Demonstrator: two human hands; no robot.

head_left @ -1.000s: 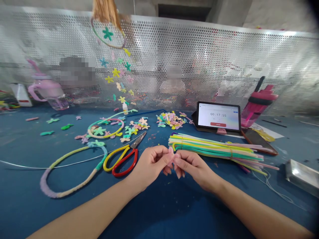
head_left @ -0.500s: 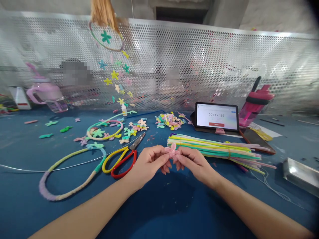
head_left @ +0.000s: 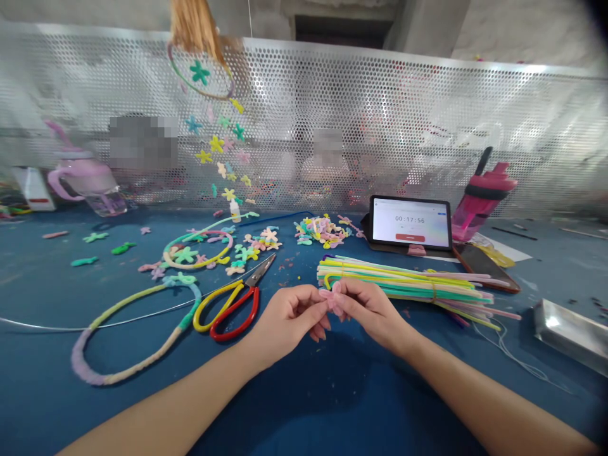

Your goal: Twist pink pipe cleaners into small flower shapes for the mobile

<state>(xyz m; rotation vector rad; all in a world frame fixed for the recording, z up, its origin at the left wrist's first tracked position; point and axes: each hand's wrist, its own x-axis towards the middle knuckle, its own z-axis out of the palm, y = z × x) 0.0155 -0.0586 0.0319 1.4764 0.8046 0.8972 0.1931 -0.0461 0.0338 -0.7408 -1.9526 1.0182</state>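
A small pink pipe-cleaner flower (head_left: 331, 297) is pinched between the fingertips of both hands, partly hidden by them. My left hand (head_left: 298, 316) grips its left side and my right hand (head_left: 363, 307) its right side. Just behind the fingers lies a bundle of coloured pipe cleaners (head_left: 403, 282). To the left of my left hand rest scissors (head_left: 232, 310) with yellow and red handles, blades half apart. Further left is a large ring wrapped in pastel pipe cleaner (head_left: 128, 377), with a thin wire (head_left: 57, 327) crossing it.
Several loose pipe-cleaner flowers (head_left: 323, 231) are heaped at the back, beside a smaller ring (head_left: 166, 256). A tablet timer (head_left: 411, 221), phone (head_left: 487, 269), pink bottle (head_left: 484, 196) and metal box (head_left: 570, 335) stand at right. A flower mobile (head_left: 199, 73) hangs before the perforated metal screen (head_left: 332, 95).
My fingers have shifted on the pink flower, which is turned and more covered, its petals no longer spread toward me. The view has moved slightly. The timer went from 17:55 to 17:56.
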